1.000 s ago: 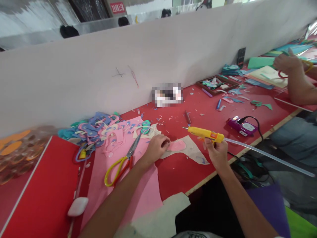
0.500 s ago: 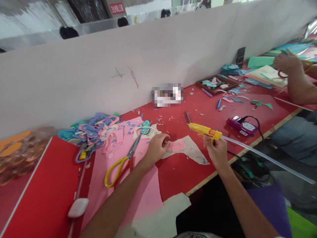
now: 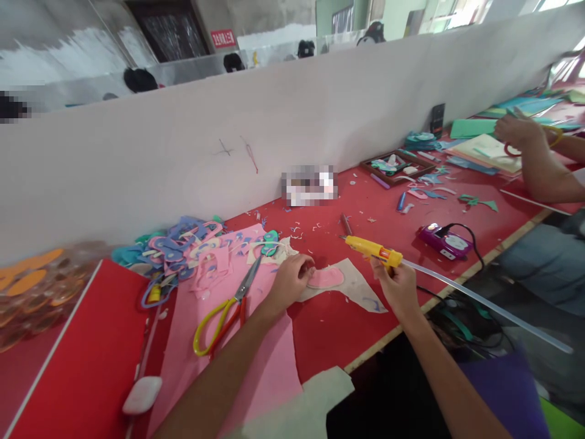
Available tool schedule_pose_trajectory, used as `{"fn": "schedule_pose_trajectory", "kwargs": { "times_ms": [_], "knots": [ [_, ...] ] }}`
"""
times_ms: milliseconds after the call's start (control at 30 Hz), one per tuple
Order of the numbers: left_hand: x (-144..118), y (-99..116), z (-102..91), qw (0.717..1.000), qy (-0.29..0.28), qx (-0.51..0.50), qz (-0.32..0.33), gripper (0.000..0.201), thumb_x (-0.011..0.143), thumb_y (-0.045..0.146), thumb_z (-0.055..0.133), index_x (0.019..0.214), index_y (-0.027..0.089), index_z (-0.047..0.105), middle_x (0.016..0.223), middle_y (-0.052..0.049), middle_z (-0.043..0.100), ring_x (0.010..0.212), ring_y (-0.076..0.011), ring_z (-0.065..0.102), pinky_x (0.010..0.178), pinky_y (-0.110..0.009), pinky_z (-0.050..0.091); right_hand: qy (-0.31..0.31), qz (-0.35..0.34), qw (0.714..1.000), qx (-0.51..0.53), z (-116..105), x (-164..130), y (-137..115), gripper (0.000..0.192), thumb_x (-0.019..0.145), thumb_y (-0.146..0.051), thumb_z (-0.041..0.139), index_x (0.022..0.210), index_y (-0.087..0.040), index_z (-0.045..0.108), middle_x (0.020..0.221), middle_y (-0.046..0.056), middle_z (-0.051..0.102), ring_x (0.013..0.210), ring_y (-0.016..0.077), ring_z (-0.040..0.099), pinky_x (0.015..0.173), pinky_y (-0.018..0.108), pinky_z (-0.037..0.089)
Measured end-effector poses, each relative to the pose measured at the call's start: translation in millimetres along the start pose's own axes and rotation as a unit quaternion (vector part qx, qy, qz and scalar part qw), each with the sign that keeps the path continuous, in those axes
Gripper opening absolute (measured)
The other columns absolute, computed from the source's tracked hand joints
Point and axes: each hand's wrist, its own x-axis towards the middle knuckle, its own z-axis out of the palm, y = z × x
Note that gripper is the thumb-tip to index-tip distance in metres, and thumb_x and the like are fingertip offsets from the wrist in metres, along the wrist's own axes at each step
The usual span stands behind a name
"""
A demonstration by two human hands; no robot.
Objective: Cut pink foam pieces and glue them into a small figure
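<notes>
The right hand [image 3: 398, 285] is clenched around the yellow glue gun [image 3: 372, 250], held up over the red counter [image 3: 338, 323] with its tip pointing left. The left hand [image 3: 289, 279] pinches the edge of a pink piece [image 3: 325, 277] lying on the counter. The tip looks hot, so it could burn those close fingers. Glue could drip on the counter. The long glue stick [image 3: 484, 301] could bump the person nearby.
</notes>
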Motion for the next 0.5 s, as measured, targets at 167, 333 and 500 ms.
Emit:
{"fn": "schedule_pose_trajectory", "kwargs": {
  "times_ms": [167,333,500],
  "knots": [
    [0.5,-0.2,2.6,1.000,0.001,0.021,-0.006,0.014,0.088,0.025,0.061,0.099,0.018,0.064,0.089,-0.002,0.063,0.083,-0.0130,0.053,0.081,-0.029,0.038,0.009,-0.012,1.000,0.005,0.4,-0.3,-2.0,0.064,0.091,-0.067,0.053,0.068,-0.009,0.064,0.057,0.002,0.044,0.049,0.0068,0.034,0.047,0.021,0.027],
    [2.0,-2.6,4.1,1.000,-0.002,0.016,0.001,0.014,0.087,0.025,0.062,0.098,0.018,0.065,0.088,-0.002,0.063,0.083,-0.0134,0.053,0.081,-0.028,0.038,0.002,-0.013,1.000,0.007,-1.0,0.1,-5.9,0.062,0.091,-0.067,0.053,0.065,-0.011,0.059,0.057,0.002,0.041,0.052,0.0080,0.035,0.049,0.021,0.028],
    [1.5,-0.2,1.9,1.000,-0.001,0.007,-0.001,0.012,0.087,0.023,0.063,0.097,0.018,0.065,0.090,-0.002,0.063,0.083,-0.0130,0.054,0.081,-0.028,0.038,-0.006,-0.008,1.000,0.012,-0.6,0.4,-6.7,0.062,0.090,-0.068,0.053,0.063,-0.013,0.054,0.055,0.001,0.039,0.052,0.0085,0.035,0.049,0.021,0.028]
  ]
}}
